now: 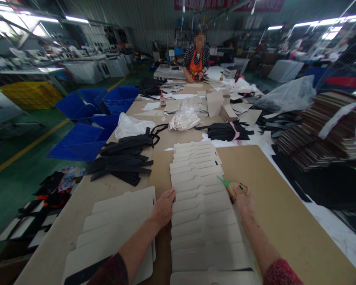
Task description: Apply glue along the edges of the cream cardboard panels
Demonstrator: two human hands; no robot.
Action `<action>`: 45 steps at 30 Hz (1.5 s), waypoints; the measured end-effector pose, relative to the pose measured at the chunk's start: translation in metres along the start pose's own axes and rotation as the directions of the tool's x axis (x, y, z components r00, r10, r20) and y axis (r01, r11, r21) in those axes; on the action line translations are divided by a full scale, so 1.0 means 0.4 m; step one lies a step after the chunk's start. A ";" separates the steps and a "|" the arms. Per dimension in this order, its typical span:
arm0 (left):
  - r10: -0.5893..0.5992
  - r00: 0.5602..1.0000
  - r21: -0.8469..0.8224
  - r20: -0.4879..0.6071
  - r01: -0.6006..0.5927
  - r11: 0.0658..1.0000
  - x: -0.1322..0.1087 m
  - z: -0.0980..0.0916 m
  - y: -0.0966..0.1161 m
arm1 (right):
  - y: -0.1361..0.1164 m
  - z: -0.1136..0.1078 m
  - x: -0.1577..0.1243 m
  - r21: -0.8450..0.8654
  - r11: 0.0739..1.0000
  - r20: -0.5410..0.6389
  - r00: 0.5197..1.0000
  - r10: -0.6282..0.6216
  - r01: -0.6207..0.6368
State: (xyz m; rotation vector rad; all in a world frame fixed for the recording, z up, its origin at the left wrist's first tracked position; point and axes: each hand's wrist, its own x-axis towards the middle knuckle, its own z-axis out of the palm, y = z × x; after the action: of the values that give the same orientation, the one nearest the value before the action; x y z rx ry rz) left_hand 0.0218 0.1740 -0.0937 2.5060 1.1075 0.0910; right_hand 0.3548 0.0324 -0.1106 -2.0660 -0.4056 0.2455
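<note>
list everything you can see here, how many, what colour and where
overlapping boards: many, beige, row between the hands
squeeze bottle: one, yellowish, green nozzle, in right hand
left boards: several, beige, left of row
strips: many, black, beyond left boards
tied bundle: one, black, pink tie, beyond row
plastic bag: one, clear, mid-table
blue bins: several, blue, left of table
yellow crate: one, yellow, far left
co-worker: one, orange apron, table's far end
table: one, brown, centre
background: too blurred to count
left hand: one, dark red sleeve, at row's left edge
right hand: one, red sleeve, right of row
</note>
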 end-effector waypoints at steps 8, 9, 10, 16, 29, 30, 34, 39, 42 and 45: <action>-0.019 1.000 -0.014 -0.001 0.019 1.000 -0.002 0.017 0.000 | -0.043 0.023 -0.030 -0.053 0.999 0.057 0.998 0.010 -0.007; -0.018 1.000 -0.016 0.003 0.018 1.000 -0.002 0.016 0.000 | -0.048 0.027 -0.036 -0.053 0.999 0.069 0.998 0.001 0.003; -0.019 1.000 -0.018 0.006 0.019 1.000 -0.003 0.015 -0.001 | -0.053 0.031 -0.043 -0.055 0.998 0.080 0.997 -0.008 0.013; -0.023 0.999 -0.031 0.023 0.024 0.999 -0.005 0.006 0.008 | -0.082 0.051 -0.084 -0.075 0.995 0.158 0.986 -0.051 0.063; -0.030 0.999 -0.047 0.022 0.031 0.998 -0.013 -0.020 0.030 | -0.127 0.111 -0.179 -0.047 0.988 0.252 0.959 -0.129 0.146; -0.029 0.999 -0.047 0.025 0.030 0.998 -0.013 -0.020 0.029 | -0.131 0.117 -0.187 -0.047 0.988 0.261 0.956 -0.132 0.149; -0.028 0.999 -0.041 0.035 0.029 0.999 -0.014 -0.017 0.028 | -0.148 0.142 -0.220 -0.036 0.987 0.288 0.947 -0.139 0.156; -0.048 0.998 -0.033 0.041 0.049 0.998 -0.017 -0.009 0.028 | -0.165 0.160 -0.256 -0.015 0.987 0.314 0.938 -0.147 0.160; -0.052 0.998 -0.036 0.041 0.053 0.998 -0.019 -0.007 0.029 | -0.174 0.166 -0.276 -0.003 0.988 0.330 0.933 -0.144 0.153; -0.047 0.998 -0.041 0.042 0.049 0.998 -0.020 -0.007 0.029 | -0.184 0.172 -0.294 0.013 0.990 0.344 0.929 -0.135 0.139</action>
State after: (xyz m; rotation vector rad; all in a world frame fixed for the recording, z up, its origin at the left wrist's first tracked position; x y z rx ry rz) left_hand 0.0238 0.1622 -0.0860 2.4318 1.1371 0.0493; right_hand 0.2094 0.0767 -0.0804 -1.9963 -0.7634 0.5252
